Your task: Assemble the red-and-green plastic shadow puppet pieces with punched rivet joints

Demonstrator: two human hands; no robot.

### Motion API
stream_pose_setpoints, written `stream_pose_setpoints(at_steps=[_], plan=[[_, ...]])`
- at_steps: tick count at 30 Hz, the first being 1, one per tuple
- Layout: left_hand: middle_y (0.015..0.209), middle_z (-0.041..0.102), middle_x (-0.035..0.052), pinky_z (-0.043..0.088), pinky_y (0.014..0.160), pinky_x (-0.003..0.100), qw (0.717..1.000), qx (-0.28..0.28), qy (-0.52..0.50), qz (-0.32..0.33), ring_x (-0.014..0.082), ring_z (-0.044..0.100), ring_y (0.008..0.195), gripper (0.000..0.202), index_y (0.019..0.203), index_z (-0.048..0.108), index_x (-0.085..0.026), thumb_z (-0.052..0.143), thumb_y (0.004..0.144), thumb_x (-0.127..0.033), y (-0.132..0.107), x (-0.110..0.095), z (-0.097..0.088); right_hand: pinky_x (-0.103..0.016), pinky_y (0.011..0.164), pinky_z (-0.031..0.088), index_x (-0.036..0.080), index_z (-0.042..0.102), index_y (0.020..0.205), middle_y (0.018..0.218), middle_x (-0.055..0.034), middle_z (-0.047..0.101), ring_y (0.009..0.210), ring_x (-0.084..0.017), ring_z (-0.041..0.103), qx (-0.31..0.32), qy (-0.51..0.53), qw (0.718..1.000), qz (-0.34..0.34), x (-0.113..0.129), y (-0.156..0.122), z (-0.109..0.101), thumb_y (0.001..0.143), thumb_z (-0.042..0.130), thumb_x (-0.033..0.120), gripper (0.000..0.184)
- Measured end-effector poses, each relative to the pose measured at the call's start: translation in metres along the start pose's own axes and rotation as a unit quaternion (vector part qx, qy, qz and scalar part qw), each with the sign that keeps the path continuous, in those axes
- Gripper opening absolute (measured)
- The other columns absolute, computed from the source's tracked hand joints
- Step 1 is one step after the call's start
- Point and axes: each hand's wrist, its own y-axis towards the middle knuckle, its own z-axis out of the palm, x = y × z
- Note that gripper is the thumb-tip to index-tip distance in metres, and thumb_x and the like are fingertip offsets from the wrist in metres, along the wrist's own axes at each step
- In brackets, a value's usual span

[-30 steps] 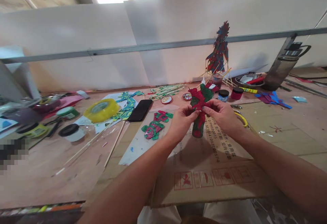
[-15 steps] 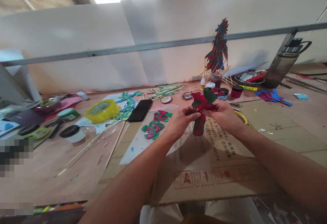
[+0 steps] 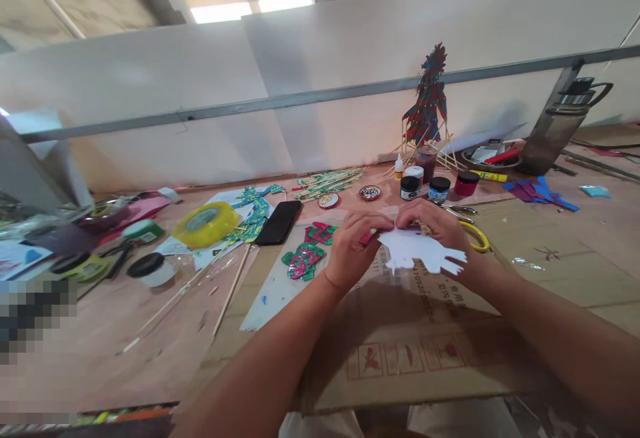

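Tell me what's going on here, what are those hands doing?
A person is holding a white cut-out with two bare hands. The left hand and right hand come close together at its upper edge, and its plain white side faces us. To the left of the hands, green and pink pieces lie on a thin sheet. Farther back are small jars and a tall red-and-blue figure standing up with thin sticks around its base.
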Motion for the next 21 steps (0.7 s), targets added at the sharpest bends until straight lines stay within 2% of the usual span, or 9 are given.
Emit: stream_pose_setpoints(at_steps=[2,4,12,17,21], plan=[[0.093,0.076,0.0045,0.054,0.088,0.033,0.998,-0.008,0.004,0.059,0.0165,0.070,0.093,0.022,0.090,0.069,-0.021,0.054,0.089,-0.005,-0.0004,0.0011,-0.0028,-0.029,0.071,0.051,0.023,0.061,0.092,0.086,-0.0017,0.069,0.079,-0.017,0.064,-0.011,-0.003,1.000,-0.001,0.0002,-0.0013,-0.0002,0.083,0.067,0.021,0.011],[0.093,0.076,0.0044,0.054,0.088,0.033,0.997,-0.006,0.000,0.078,0.0156,0.070,0.091,0.024,0.090,0.069,-0.020,0.053,0.090,-0.003,-0.0004,0.0028,-0.0042,-0.027,0.069,0.051,0.023,0.060,0.091,0.084,-0.0007,0.069,0.076,-0.016,0.064,-0.022,-0.005,1.000,0.014,-0.0003,-0.0014,0.0008,0.081,0.069,0.021,0.014],[0.092,0.077,0.0048,0.055,0.087,0.033,0.999,0.001,0.000,0.037,0.0167,0.071,0.092,0.027,0.089,0.070,-0.021,0.051,0.088,-0.003,-0.0013,0.0050,-0.0013,-0.032,0.078,0.051,0.023,0.064,0.091,0.089,-0.0037,0.069,0.087,-0.020,0.064,0.007,-0.019,0.999,-0.025,-0.0039,-0.0006,0.0024,0.088,0.068,0.023,0.005],[0.091,0.077,0.0046,0.055,0.087,0.034,0.999,0.001,0.010,0.031,0.0173,0.071,0.090,0.027,0.088,0.071,-0.021,0.052,0.086,-0.001,-0.0009,0.0029,-0.0015,-0.032,0.074,0.051,0.023,0.065,0.094,0.090,-0.0045,0.069,0.083,-0.020,0.064,0.003,-0.022,1.000,-0.007,-0.0040,-0.0016,0.0023,0.088,0.067,0.025,0.007],[0.090,0.077,0.0042,0.055,0.085,0.034,0.999,-0.002,0.022,0.024,0.0175,0.070,0.090,0.027,0.087,0.070,-0.021,0.053,0.085,0.000,-0.0012,0.0013,-0.0017,-0.033,0.075,0.050,0.023,0.064,0.096,0.091,-0.0049,0.067,0.085,-0.021,0.063,0.024,-0.021,0.999,-0.023,-0.0070,-0.0030,0.0000,0.088,0.066,0.025,0.008]])
